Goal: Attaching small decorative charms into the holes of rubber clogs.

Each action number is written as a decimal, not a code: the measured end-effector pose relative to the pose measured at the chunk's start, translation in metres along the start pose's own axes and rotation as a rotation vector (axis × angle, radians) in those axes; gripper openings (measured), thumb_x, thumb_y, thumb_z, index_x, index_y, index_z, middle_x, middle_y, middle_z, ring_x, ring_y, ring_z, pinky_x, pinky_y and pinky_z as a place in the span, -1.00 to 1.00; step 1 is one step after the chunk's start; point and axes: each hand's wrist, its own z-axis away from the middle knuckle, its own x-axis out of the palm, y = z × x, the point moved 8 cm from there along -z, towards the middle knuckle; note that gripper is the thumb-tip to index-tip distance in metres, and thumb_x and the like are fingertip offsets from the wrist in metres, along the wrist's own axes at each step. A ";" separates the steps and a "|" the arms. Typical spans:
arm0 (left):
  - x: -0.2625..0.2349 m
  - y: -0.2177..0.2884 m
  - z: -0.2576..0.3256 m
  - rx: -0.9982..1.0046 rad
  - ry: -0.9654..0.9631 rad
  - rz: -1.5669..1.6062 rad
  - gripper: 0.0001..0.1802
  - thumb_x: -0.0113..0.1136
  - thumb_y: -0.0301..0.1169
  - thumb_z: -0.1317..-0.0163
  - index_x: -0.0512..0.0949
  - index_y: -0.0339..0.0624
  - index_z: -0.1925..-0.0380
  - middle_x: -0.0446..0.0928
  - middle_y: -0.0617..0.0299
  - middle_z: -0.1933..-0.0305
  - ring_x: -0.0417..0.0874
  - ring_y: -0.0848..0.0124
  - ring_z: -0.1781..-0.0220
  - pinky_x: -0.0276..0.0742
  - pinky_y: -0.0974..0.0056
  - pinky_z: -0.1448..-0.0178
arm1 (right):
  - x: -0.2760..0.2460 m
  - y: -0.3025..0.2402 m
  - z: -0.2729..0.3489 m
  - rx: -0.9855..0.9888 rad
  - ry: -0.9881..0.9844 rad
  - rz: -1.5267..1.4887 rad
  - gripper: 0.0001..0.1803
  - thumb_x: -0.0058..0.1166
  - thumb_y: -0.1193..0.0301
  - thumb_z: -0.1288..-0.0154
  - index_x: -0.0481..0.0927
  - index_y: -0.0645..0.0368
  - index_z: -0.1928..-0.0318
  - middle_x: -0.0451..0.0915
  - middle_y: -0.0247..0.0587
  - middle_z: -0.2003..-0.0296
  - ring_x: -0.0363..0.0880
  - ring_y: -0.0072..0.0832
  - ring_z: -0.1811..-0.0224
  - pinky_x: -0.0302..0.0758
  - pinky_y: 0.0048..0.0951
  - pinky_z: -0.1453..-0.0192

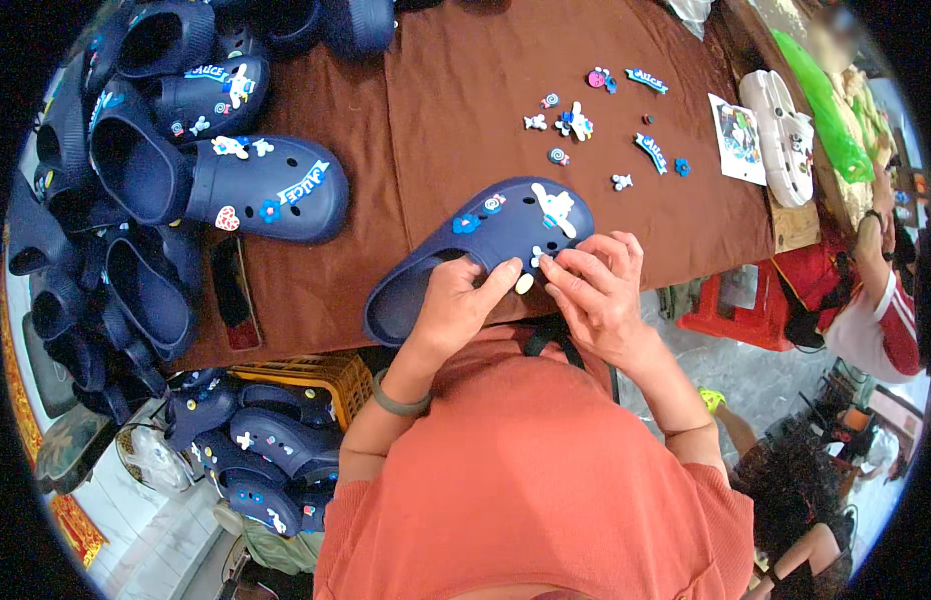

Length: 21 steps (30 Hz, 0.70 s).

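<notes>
A navy blue clog (425, 255) lies at the table's near edge, its toe toward the far right. A white character charm (555, 208), a blue flower charm (466, 223) and a round swirl charm (493, 204) sit on its upper. My left hand (460, 300) grips the clog's near side, fingers partly hidden inside it and thumb along the rim. At that side, the fingertips of my right hand (595, 295) close on a small white charm (536, 258). A pale oval piece (524, 284) shows just below, between both hands; whether it belongs to that charm I cannot tell.
Several loose charms (575, 122) lie on the brown cloth (455, 90). Decorated navy clogs (265, 185) are heaped at left, beside a dark phone (235, 290). A yellow crate (335, 380) stands below. At right are a white clog (780, 140), a printed card (737, 140) and another person's arm (875, 245).
</notes>
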 end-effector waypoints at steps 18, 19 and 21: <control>0.001 -0.001 -0.002 0.103 0.051 0.085 -0.71 0.15 -0.29 -0.32 0.64 -0.35 0.36 0.51 0.45 0.49 0.41 0.69 0.38 0.40 0.44 0.33 | 0.009 -0.001 0.006 -0.066 0.027 -0.109 -0.58 0.25 0.52 -0.01 0.62 0.10 0.03 0.52 -0.34 0.26 0.42 -0.31 0.07 0.19 0.05 -0.20; 0.002 0.000 -0.001 0.101 0.041 0.056 -0.72 0.16 -0.29 -0.32 0.64 -0.34 0.35 0.52 0.46 0.47 0.41 0.69 0.38 0.41 0.44 0.32 | 0.010 0.001 0.011 -0.060 0.069 -0.160 -0.59 0.25 0.53 -0.01 0.63 0.11 0.04 0.53 -0.33 0.27 0.43 -0.30 0.08 0.19 0.05 -0.20; 0.002 -0.007 -0.002 0.048 0.005 -0.043 -0.74 0.17 -0.31 -0.33 0.67 -0.31 0.29 0.55 0.51 0.39 0.45 0.69 0.32 0.45 0.47 0.23 | 0.009 0.005 0.016 -0.055 0.118 -0.203 -0.60 0.23 0.56 -0.02 0.63 0.13 0.04 0.54 -0.31 0.27 0.43 -0.28 0.09 0.24 -0.01 -0.18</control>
